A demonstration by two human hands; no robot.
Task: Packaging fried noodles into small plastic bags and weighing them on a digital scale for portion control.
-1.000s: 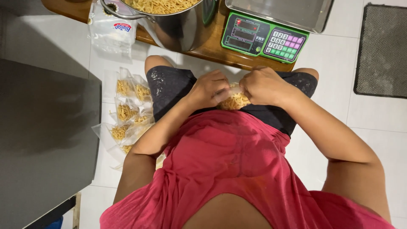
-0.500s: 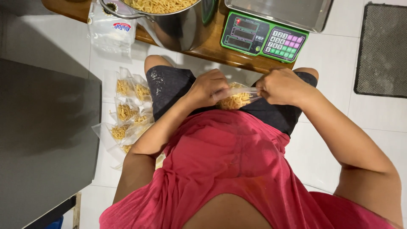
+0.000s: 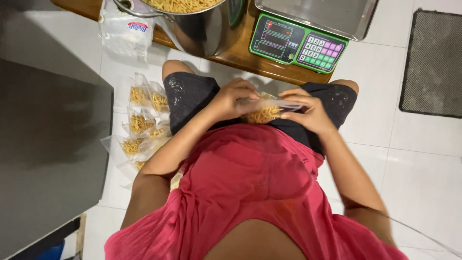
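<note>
Head view: both hands hold one clear bag of yellow fried noodle snack over the lap.

The left hand (image 3: 235,98) grips the clear bag (image 3: 267,110) at its left side, fingers curled shut around the plastic; the right hand (image 3: 308,111) pinches the bag's stretched top edge on the right. The snack sits in the lower part of the bag, between the two hands, just in front of the red shirt (image 3: 250,183). Filled bags (image 3: 142,127) lie on the white tiled floor (image 3: 423,159) beside the person's left leg. A steel pot (image 3: 192,21) of the same snack and a green scale (image 3: 298,43) stand on the wooden worktop (image 3: 240,58). Risk: the thin plastic is pulled taut, so an uneven pull could tear it or let the mouth slip, spilling snack onto the lap and floor.
</note>
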